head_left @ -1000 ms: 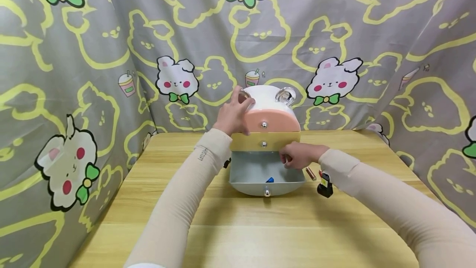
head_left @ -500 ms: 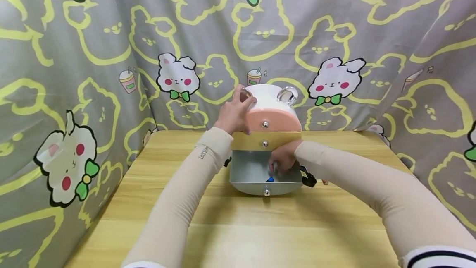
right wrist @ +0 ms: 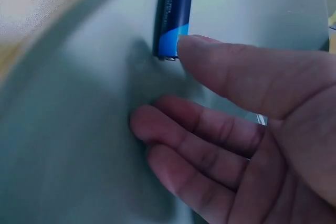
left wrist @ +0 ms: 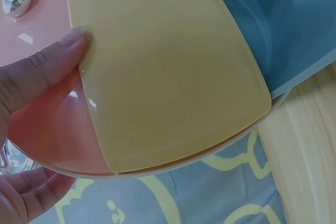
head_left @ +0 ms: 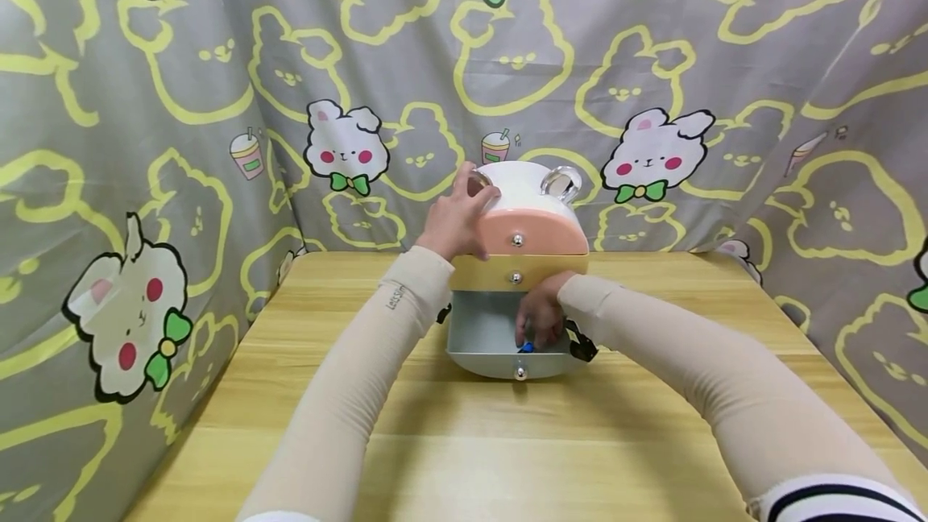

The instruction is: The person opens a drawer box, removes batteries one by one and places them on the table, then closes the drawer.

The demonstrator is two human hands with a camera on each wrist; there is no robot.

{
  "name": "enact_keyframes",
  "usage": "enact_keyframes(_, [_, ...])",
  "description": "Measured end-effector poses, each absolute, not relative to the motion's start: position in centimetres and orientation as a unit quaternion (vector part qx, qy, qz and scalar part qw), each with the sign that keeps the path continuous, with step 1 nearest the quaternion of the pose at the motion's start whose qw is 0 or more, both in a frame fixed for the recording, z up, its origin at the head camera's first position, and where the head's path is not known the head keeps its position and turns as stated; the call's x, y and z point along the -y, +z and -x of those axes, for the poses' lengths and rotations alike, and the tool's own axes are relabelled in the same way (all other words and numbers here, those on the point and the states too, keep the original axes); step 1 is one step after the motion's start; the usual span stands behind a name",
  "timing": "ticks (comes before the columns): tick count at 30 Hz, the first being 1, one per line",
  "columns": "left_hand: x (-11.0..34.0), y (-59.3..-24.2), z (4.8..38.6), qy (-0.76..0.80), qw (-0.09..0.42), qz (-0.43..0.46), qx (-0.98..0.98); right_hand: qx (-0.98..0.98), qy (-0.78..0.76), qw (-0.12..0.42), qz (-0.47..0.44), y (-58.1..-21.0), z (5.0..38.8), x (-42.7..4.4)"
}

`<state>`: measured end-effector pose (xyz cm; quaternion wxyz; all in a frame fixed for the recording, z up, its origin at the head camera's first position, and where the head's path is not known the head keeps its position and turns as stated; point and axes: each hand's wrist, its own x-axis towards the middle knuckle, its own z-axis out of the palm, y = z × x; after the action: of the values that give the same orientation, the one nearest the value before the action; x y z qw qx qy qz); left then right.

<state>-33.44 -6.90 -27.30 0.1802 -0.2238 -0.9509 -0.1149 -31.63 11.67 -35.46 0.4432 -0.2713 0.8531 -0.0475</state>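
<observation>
A small chest of drawers (head_left: pixel 532 234) with silver ring ears stands on the table. My left hand (head_left: pixel 457 220) grips its upper left side; in the left wrist view the thumb (left wrist: pixel 52 64) presses the front at the seam between the pink drawer (left wrist: pixel 58 124) and the yellow drawer (left wrist: pixel 168 77). The grey bottom drawer (head_left: pixel 478 333) is pulled out. Inside it lies a blue battery (right wrist: pixel 177 14). My right hand (head_left: pixel 542 316) reaches into this drawer with fingers loosely bent and apart. Its thumb tip is at the battery's near end; whether they touch I cannot tell.
A wooden table (head_left: pixel 464 449) carries the chest. Behind and at both sides hangs a grey curtain (head_left: pixel 413 143) with rabbit prints. The right sleeve (head_left: pixel 674 353) covers part of the table to the right of the drawer.
My right hand has moved left and down into the grey drawer, to the battery. The reddish-brown cylinder seen earlier right of the drawer is now hidden by the arm. The left hand keeps its place.
</observation>
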Motion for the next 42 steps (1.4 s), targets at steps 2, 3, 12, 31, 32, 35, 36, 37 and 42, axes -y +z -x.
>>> enact_keyframes(2, [6.9,-27.2,33.4,-0.116,0.178,0.224,0.951,-0.849,-0.051,0.452,0.269,-35.7,31.8,-11.5])
enact_keyframes(3, [7.0,-27.2,33.4,-0.116,0.177,0.223,0.952,-0.846,-0.05,0.457,0.271,-35.8,31.9,-11.3])
enact_keyframes(12, [7.0,-27.3,33.5,-0.117,0.179,0.227,0.95,-0.819,-0.031,0.492,0.295,-36.4,31.9,-10.5])
enact_keyframes(31, [6.9,-27.5,33.6,-0.115,0.176,0.222,0.952,-0.752,-0.059,0.585,0.298,-36.8,31.8,-10.4])
enact_keyframes(32, [6.9,-27.5,33.6,-0.116,0.175,0.222,0.952,-0.751,-0.058,0.587,0.297,-36.8,31.8,-10.4])
enact_keyframes(35, [6.8,-27.4,33.5,-0.117,0.177,0.223,0.952,-0.746,-0.061,0.597,0.289,-36.9,32.0,-10.4])
enact_keyframes(36, [6.8,-27.4,33.5,-0.117,0.177,0.224,0.951,-0.746,-0.064,0.598,0.287,-36.9,32.0,-10.4])
enact_keyframes(37, [6.8,-27.4,33.5,-0.118,0.177,0.225,0.951,-0.746,-0.067,0.599,0.283,-37.0,32.0,-10.4])
enact_keyframes(42, [6.9,-27.3,33.5,-0.118,0.178,0.226,0.95,-0.739,-0.069,0.609,0.279,-37.1,32.1,-10.4])
